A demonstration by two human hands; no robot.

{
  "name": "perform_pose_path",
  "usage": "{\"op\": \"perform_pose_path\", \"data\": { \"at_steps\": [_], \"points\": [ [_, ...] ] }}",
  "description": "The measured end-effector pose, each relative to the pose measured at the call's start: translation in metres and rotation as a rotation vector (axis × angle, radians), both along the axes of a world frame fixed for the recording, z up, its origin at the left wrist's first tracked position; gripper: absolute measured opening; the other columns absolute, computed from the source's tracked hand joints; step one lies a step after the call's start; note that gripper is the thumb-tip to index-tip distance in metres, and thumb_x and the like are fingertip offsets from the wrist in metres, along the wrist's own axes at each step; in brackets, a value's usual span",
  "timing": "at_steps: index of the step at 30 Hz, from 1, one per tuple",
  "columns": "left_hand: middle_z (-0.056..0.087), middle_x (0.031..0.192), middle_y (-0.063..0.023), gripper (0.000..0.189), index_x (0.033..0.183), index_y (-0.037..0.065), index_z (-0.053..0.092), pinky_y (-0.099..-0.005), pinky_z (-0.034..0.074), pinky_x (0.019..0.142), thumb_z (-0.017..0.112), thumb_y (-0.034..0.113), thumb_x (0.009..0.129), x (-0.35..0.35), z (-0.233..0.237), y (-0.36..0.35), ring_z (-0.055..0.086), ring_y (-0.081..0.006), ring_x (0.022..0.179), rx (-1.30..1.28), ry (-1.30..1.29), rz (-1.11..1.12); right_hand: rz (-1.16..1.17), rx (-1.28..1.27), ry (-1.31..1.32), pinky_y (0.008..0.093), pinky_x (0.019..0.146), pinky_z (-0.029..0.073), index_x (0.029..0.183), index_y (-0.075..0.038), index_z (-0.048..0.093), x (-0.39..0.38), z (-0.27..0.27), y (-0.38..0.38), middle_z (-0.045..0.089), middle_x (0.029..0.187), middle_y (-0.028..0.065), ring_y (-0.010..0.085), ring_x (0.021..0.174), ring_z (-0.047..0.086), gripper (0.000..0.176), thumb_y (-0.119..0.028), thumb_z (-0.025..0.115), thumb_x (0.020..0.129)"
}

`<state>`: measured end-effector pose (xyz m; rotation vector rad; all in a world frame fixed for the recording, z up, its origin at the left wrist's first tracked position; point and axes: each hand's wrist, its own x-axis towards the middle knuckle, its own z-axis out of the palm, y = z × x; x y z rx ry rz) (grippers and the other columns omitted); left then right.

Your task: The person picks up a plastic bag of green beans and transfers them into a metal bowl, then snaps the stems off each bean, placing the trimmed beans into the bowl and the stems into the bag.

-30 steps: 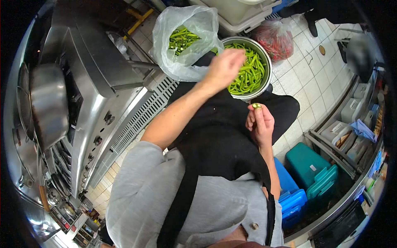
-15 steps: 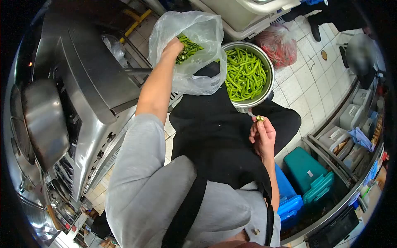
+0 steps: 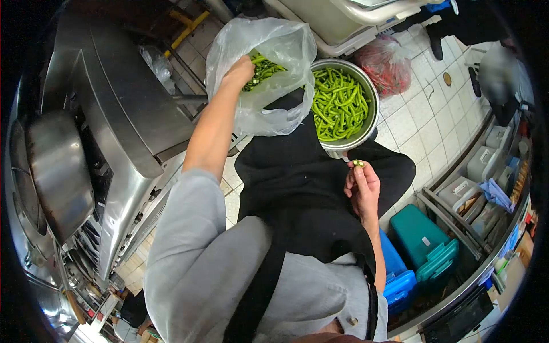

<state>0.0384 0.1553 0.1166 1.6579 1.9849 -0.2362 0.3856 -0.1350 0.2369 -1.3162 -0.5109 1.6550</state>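
Note:
My left hand (image 3: 240,71) reaches into the mouth of a clear plastic bag (image 3: 274,117), beside the cut green peppers (image 3: 266,70) inside it. Its fingertips are too hidden to show whether they hold anything. Over my right thigh, my right hand (image 3: 363,186) pinches small pale-green pepper pieces (image 3: 358,163) between thumb and fingers. Long green peppers (image 3: 341,106) fill a round metal bowl (image 3: 374,108) just right of the bag.
A tied bag of red peppers (image 3: 384,67) lies on the tiled floor beyond the bowl. Steel kitchen equipment (image 3: 123,108) stands at the left. Teal (image 3: 420,234) and blue (image 3: 394,271) bins are at the lower right. Another person's dark-clad leg (image 3: 437,43) shows at the upper right.
My left hand has moved slightly within the bag, and the bag's edge has shifted a little to the right. My right hand stays nearly in place with the pepper pieces.

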Motion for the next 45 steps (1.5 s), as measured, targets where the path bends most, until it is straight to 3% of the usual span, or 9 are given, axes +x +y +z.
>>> {"op": "perform_pose_path", "data": {
  "at_steps": [6,9,10,12,16,24,29,36,45],
  "points": [
    [0.066,0.109,-0.0274,0.037,0.123,-0.002,0.057,-0.0489,0.05,0.089,0.058,0.022,0.094,0.015,0.08,-0.07,0.064,-0.0424,0.105,0.5,-0.168,0.049,0.044,0.035,0.012,0.021,0.047,0.042,0.111,0.0,0.061,0.001,0.0,-0.004,0.052,0.074,-0.0003,0.0069,0.06,0.05,0.024,-0.022,0.055,0.103],
    [0.07,0.098,-0.0199,0.036,0.12,0.0,0.055,-0.0371,0.054,0.083,0.062,0.025,0.097,0.014,0.109,-0.094,0.069,-0.03,0.089,0.713,-0.565,0.264,0.105,0.071,-0.015,0.0216,0.049,0.045,0.112,0.0,0.061,-0.001,-0.001,-0.001,0.055,0.076,0.001,0.0079,0.064,0.053,0.025,-0.022,0.055,0.102],
    [0.07,0.098,-0.0199,0.036,0.12,0.0,0.055,-0.0371,0.054,0.083,0.062,0.025,0.097,0.011,0.112,-0.1,0.069,-0.03,0.089,0.722,-0.558,0.26,0.138,0.092,-0.048,0.022,0.05,0.047,0.113,0.0,0.061,-0.001,0.0,0.001,0.056,0.078,0.0017,0.0084,0.066,0.055,0.025,-0.022,0.056,0.102],
    [0.071,0.099,-0.0119,0.029,0.119,0.002,0.054,-0.0325,0.054,0.081,0.058,0.024,0.101,0.011,0.126,-0.119,0.068,-0.019,0.088,0.72,-1.154,0.529,0.171,0.121,-0.074,0.0226,0.053,0.051,0.115,0.001,0.061,-0.002,0.006,0.006,0.059,0.082,0.0033,0.0094,0.071,0.058,0.027,-0.023,0.056,0.102],
    [0.07,0.109,-0.011,0.026,0.118,0.004,0.053,-0.0354,0.053,0.086,0.058,0.024,0.102,0.022,0.179,-0.15,0.066,-0.0174,0.094,0.402,-1.412,0.474,0.182,0.166,-0.12,0.0249,0.059,0.056,0.119,0.001,0.06,-0.004,0.021,0.016,0.062,0.091,0.0054,0.0116,0.083,0.063,0.029,-0.023,0.055,0.102],
    [0.071,0.108,-0.0102,0.028,0.117,0.007,0.055,-0.0291,0.046,0.085,0.054,0.031,0.103,0.111,0.191,-0.192,0.062,-0.0132,0.092,-0.049,-1.613,0.277,0.22,0.27,-0.045,0.0271,0.068,0.059,0.121,-0.001,0.059,-0.021,0.043,0.026,0.065,0.103,0.0064,0.0134,0.095,0.064,0.029,-0.024,0.053,0.103],
    [0.069,0.111,-0.0112,0.025,0.119,0.005,0.053,-0.0302,0.047,0.088,0.054,0.025,0.104,0.16,0.172,-0.214,0.061,-0.0117,0.093,0.096,-1.64,0.318,0.225,0.312,-0.019,0.0263,0.065,0.058,0.126,-0.002,0.056,-0.023,0.037,0.013,0.065,0.102,0.0059,0.0116,0.092,0.064,0.031,-0.022,0.055,0.103],
    [0.067,0.115,-0.0132,0.032,0.122,0.001,0.053,-0.033,0.049,0.095,0.051,0.028,0.105,0.187,0.168,-0.24,0.063,-0.0169,0.104,0.003,-1.693,0.323,0.123,0.248,-0.088,0.0214,0.046,0.039,0.114,-0.005,0.06,-0.016,0.023,0.001,0.055,0.077,-0.0021,0.0037,0.053,0.045,0.019,-0.019,0.055,0.102],
    [0.064,0.118,-0.0113,0.031,0.119,0.002,0.055,-0.0315,0.047,0.097,0.048,0.03,0.106,0.195,0.168,-0.252,0.06,-0.0159,0.109,-0.022,-1.652,0.318,0.169,0.484,-0.442,0.0236,0.074,0.047,0.114,0.001,0.06,-0.014,0.013,-0.01,0.063,0.09,0.0016,0.0071,0.083,0.056,0.027,0.002,0.064,0.088]
  ]
}}
